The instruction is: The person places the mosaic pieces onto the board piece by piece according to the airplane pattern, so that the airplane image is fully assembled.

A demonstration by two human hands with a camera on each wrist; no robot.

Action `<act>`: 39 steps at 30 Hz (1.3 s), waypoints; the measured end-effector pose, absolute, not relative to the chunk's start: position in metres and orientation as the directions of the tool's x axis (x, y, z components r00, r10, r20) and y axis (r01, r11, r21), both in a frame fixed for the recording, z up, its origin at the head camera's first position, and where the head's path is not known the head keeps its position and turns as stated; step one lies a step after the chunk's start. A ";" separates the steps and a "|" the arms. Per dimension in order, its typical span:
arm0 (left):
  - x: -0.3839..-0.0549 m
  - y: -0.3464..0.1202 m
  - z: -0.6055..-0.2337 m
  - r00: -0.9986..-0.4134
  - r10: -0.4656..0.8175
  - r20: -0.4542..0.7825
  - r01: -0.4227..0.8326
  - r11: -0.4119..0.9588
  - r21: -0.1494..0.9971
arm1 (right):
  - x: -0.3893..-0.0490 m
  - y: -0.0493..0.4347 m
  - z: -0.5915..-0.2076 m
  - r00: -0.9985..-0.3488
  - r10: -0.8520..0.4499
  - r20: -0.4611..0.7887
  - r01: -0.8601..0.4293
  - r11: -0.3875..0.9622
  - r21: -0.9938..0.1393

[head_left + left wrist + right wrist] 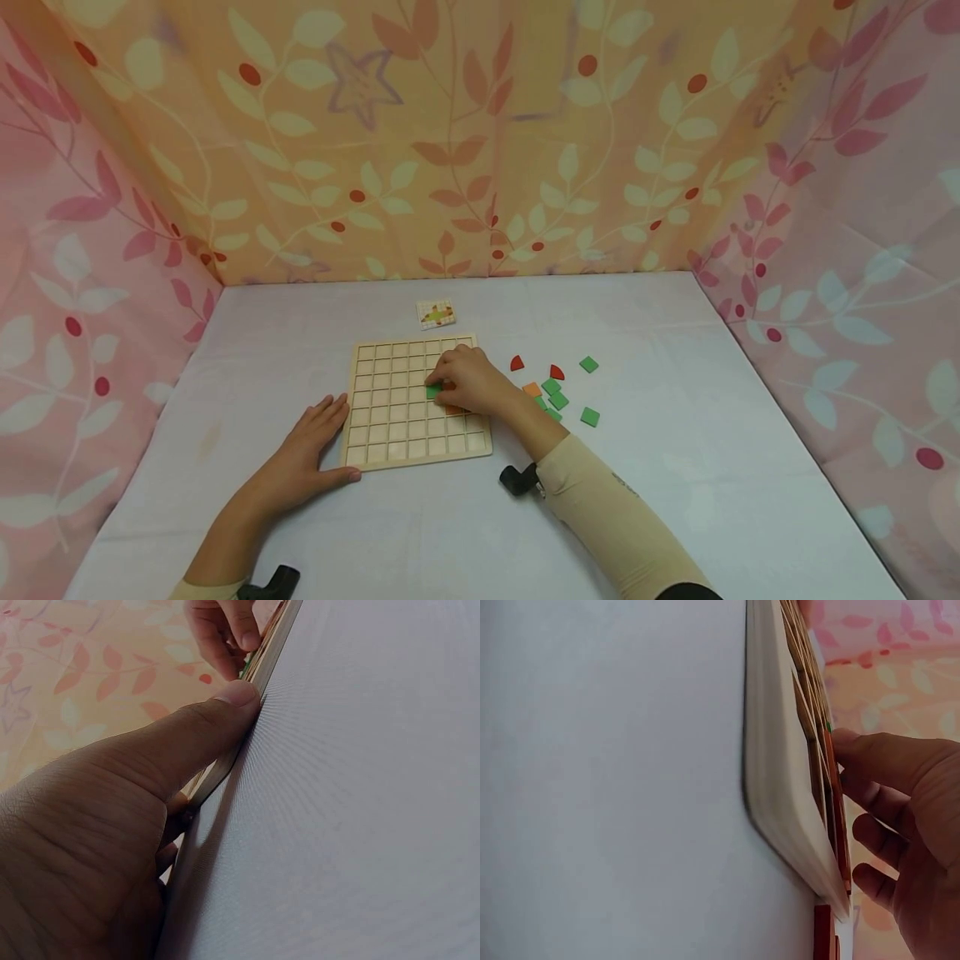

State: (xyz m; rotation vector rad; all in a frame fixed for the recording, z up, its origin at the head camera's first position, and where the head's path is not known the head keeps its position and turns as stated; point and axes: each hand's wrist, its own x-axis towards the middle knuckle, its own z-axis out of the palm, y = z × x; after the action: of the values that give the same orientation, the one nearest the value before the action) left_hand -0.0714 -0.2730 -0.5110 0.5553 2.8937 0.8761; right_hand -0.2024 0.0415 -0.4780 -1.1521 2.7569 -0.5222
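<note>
A wooden grid board (387, 432) lies flat on the white table. My left hand (300, 458) rests against its left side with fingers extended, the thumb touching the near left corner; in the left wrist view that thumb lies on the board's rim. Over the right half of the grid, my right hand (471, 383) has its thumb and fingertips on a green square tile (432, 392) at a middle cell. An orange tile (454, 410) sits in the grid beneath that hand, partly covered. Other cells under the palm are hidden.
Right of the board lie loose tiles: several green squares (590, 416), an orange one (532, 389) and two red quarter-round pieces (557, 372). A small pattern card (436, 314) lies beyond the board's far edge. Floral curtains (465, 167) enclose the table's back and sides.
</note>
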 end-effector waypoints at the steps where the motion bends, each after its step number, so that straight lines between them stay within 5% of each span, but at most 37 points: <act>1: -0.071 -0.273 -0.511 -0.933 0.358 0.036 0.318 0.774 0.548 | -0.202 0.043 -0.476 -0.703 -0.710 0.037 -0.674 0.649 -0.353; 23: -0.070 -0.273 -0.512 -0.940 0.342 0.018 0.296 0.784 0.545 | -0.175 0.136 -0.411 -0.762 -0.607 0.227 -0.642 0.661 -0.388; 39: -0.070 -0.272 -0.511 -0.943 0.331 0.008 0.282 0.788 0.547 | -0.153 0.208 -0.412 -0.772 -0.563 0.295 -0.633 0.638 -0.439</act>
State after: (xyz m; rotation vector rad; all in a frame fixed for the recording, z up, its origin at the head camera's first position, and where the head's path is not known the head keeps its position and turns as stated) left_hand -0.0702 -0.2722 -0.5115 0.4962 2.8871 0.8618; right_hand -0.1529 0.2083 -0.4118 -1.0865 2.9594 -0.8764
